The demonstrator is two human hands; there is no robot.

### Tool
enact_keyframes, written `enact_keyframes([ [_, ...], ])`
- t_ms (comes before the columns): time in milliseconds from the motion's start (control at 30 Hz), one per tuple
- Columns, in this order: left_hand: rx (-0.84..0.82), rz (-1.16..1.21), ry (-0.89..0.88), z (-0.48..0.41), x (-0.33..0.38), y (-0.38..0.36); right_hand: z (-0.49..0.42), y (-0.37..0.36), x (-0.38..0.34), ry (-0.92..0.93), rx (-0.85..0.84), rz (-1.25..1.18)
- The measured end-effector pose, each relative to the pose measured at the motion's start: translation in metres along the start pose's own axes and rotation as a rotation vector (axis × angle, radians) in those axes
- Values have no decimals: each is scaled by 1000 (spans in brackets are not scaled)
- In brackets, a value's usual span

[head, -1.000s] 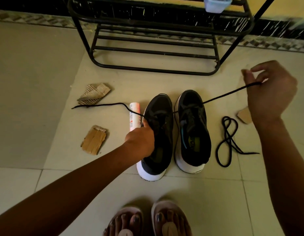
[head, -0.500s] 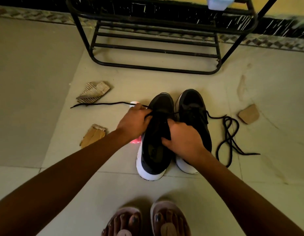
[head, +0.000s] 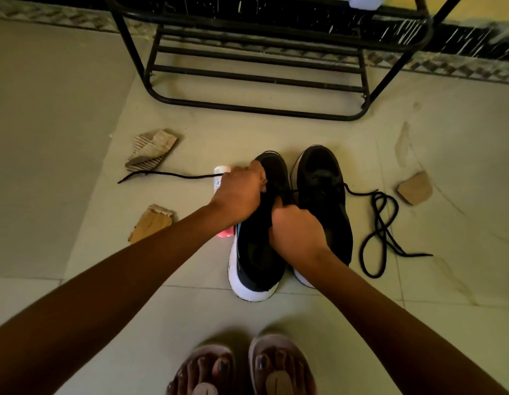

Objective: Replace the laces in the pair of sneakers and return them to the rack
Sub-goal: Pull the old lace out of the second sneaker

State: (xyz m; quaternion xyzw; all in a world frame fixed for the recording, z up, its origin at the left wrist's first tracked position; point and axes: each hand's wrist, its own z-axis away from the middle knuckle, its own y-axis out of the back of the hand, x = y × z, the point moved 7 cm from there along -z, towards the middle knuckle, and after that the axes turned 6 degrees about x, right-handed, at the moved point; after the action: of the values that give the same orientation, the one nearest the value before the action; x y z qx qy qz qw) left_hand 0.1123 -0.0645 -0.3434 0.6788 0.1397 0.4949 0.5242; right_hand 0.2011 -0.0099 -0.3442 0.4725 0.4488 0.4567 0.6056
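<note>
Nearest, at six o'clock, fingers of the right hand (head: pixel 296 232) pinched the thin, limp black lace (head: pixel 162 174) over the black white-soled sneaker (head: pixel 259 260); the left hand (head: pixel 239 192), fingers curled, gripped its soft upper. Floppy cord, probably best held near its tip.

Left sneaker (head: pixel 256 260) and right sneaker (head: pixel 321 172), black, white-soled, stand side by side before black rack (head: pixel 256 108); lace (head: pixel 168 173) trails left; loose lace (head: pixel 382 230) coiled right.
</note>
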Motion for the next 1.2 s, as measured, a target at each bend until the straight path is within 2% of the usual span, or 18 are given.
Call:
enact_keyframes([
  [133, -2, 487, 164, -3, 6, 18, 0, 2, -1, -12, -7, 11],
  [200, 7, 607, 261, -3, 0, 31, 0, 3, 0, -24, -12, 11],
  [267, 1, 488, 233, -5, -4, 46, -1, 2, -1, -32, -18, 5],
  [400, -25, 15, 89, -4, -7, 77, -2, 1, -1, -39, -16, 12],
  [467, -61, 12, 77, -3, -11, 82, -1, 1, -1, -37, -18, 19],
  [500, -102, 184, 105, 0, -11, 83, -1, 1, 0, -34, -16, 18],
  [567, -172, 771, 246, 6, -9, 85, 0, 2, 1, -26, -8, 12],
  [600, -184, 966, 310, 9, -10, 87, 0, 2, 1, -23, -7, 10],
  [633, -168, 1005, 327, 10, -13, 90, 0, 2, 1, -20, -6, 9],
  [667, -120, 857, 292, 10, -18, 95, 0, 2, 0, -18, -7, 8],
  [767, -27, -34, 54, 7, -26, 117, 0, 2, 0, -19, -7, 9],
  [800, -11, -188, 35, 8, -28, 123, 1, 2, 0, -19, -6, 10],
  [833, 4, -182, 32, 8, -28, 129, 0, 2, 0, -20, -3, 11],
  [867, -3, -14, 23, 8, -25, 133, 0, 1, 0, -21, 0, 11],
  [967, -111, 939, 89, 14, -9, 140, -1, 1, 0, -23, -5, 9],
  [1033, -105, 1122, 126, 14, -10, 141, 0, 1, 0, -20, -6, 12],
  [1100, 45, 783, 93, 12, -16, 150, 0, 1, 0, -15, -3, 14],
  [1200, 245, -35, -53, 13, -16, 168, 0, 1, 1, -12, -15, 13],
])
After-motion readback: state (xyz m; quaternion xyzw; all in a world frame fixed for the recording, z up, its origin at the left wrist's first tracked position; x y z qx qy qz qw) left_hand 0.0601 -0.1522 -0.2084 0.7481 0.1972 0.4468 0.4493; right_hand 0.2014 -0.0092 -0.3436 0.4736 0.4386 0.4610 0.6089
